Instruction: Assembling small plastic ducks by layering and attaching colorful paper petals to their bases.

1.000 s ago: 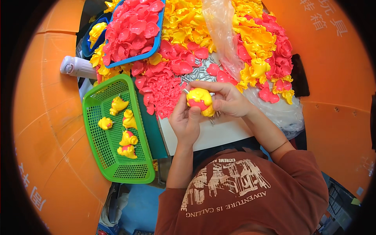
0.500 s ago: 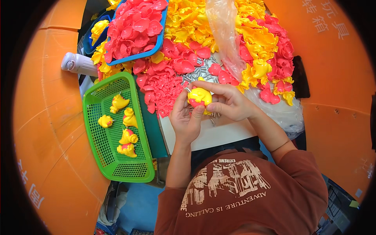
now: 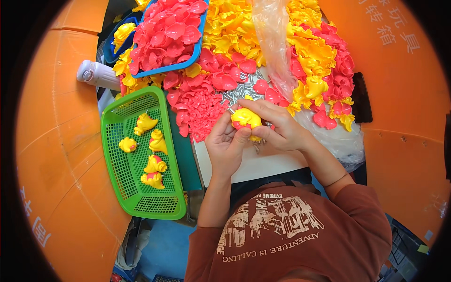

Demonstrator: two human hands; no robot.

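Between both hands, above the white tabletop (image 3: 277, 164), is a small yellow and red plastic toy figure (image 3: 246, 118). My left hand (image 3: 225, 146) grips it from the left, thumb on its lower side. My right hand (image 3: 283, 128) closes on it from the right, fingers over its top and thumb at its side. A short metal pin (image 3: 231, 111) shows at the toy's upper left, by the left fingertips. Just beyond the hands lie many loose silvery metal pins (image 3: 244, 90) and a heap of small red parts (image 3: 203, 110).
At left, a green plastic basket (image 3: 177, 188) holds several yellow and red toy figures (image 3: 155, 164). Behind it are a pale bottle (image 3: 99, 75) and a blue tray (image 3: 188, 64) heaped with red shells. Yellow parts (image 3: 230, 33) and a clear plastic bag (image 3: 271, 42) cover the back. Orange panels (image 3: 399, 164) stand on both sides.
The toy has turned slightly in my fingers, and both hands stay on it. The whole view has shifted a little, with the scene sitting slightly further right.
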